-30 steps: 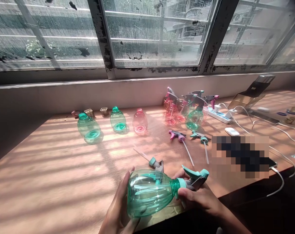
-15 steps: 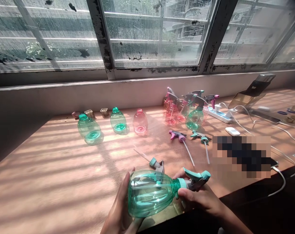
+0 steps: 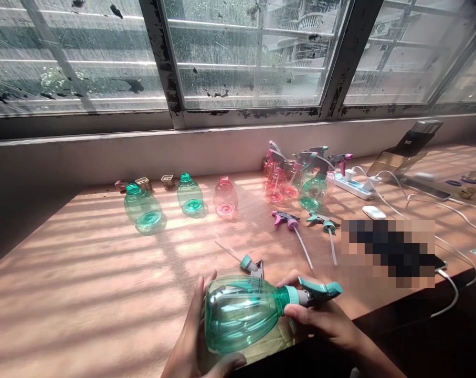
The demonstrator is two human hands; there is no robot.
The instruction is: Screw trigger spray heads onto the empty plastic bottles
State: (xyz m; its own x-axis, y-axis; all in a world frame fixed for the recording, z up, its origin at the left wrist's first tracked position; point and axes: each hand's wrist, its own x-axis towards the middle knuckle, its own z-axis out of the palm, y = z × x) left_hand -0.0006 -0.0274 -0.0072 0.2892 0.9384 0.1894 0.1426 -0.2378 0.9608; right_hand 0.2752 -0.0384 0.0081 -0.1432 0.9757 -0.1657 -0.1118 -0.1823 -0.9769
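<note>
A green see-through spray bottle [image 3: 241, 315] lies sideways in my two hands above the front edge of the table. My left hand [image 3: 190, 331] cups its base, thumb below and fingers behind. At the neck, my right hand [image 3: 320, 320] pinches the teal collar of the spray head [image 3: 320, 291] with thumb and fingers. The trigger points up and to the right. Just behind the bottle lies a loose teal-and-grey spray head [image 3: 251, 264] with its tube pointing left. A pink spray head [image 3: 291, 222] and another teal spray head [image 3: 327, 224] lie farther back.
Two open green bottles [image 3: 142, 209] [image 3: 190, 194] and a pink bottle [image 3: 225, 197] stand at the back. Several spray bottles with heads [image 3: 276, 185] cluster right of them. A power strip [image 3: 351, 185], cables, a white case [image 3: 373, 212] and a blurred-out dark object [image 3: 395, 254] occupy the right.
The spray head has turned slightly on the bottle's neck, its trigger tilting differently. My left thumb has shifted under the bottle. Both hands still hold it.
</note>
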